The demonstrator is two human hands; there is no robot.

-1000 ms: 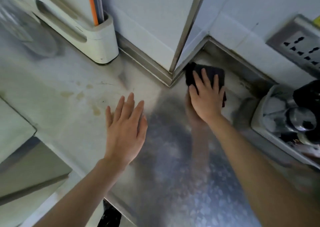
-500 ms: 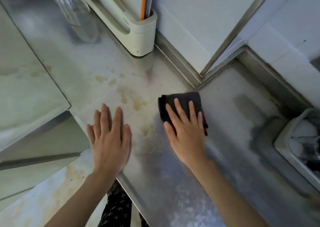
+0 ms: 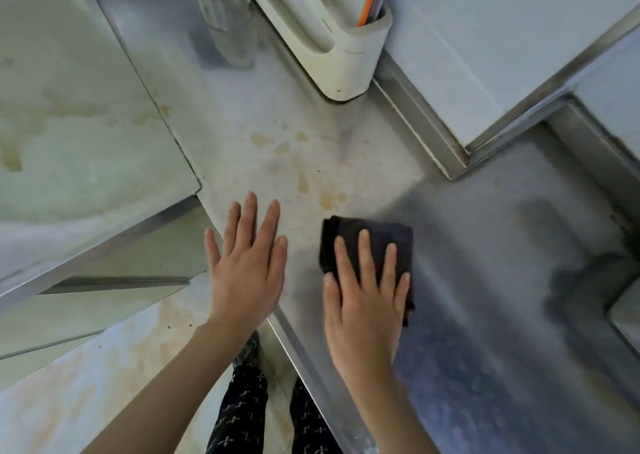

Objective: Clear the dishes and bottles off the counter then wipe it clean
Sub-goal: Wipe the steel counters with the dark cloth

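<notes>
The right hand presses the dark cloth flat with straight fingers to wipe the counter; the left hand, fingers spread, probably steadies the person.

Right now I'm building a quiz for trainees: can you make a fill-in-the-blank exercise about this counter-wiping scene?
The right hand presses the cloth, whose colour is ____.
The left hand, fingers straight, holds ____.
The thin stick in the cream holder is ____.
Missing words: black; nothing; orange.
</notes>
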